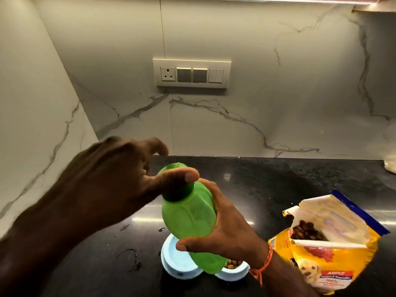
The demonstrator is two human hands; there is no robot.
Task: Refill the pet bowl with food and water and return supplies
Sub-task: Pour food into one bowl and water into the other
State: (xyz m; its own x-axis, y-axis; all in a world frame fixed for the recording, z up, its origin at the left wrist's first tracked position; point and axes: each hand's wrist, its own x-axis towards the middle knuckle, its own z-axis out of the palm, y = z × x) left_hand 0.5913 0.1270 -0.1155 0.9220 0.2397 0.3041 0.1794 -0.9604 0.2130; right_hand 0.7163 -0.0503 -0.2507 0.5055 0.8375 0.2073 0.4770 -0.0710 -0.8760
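Observation:
My right hand [225,228] grips the body of a green plastic water bottle [190,213], held tilted above the counter. My left hand [111,179] is at its top, thumb and fingers around the dark green cap [177,191]. Below the bottle sits a light blue double pet bowl [177,260]. Its right cup holds brown kibble [232,264]; the left cup's contents cannot be made out. An open yellow pet food bag [327,249] stands at the right, with kibble visible inside.
The black stone counter [267,185] has small water spills [130,258] left of the bowl. A marble backsplash with a switch and socket panel [191,73] rises behind. A pale object [391,165] lies at the far right edge.

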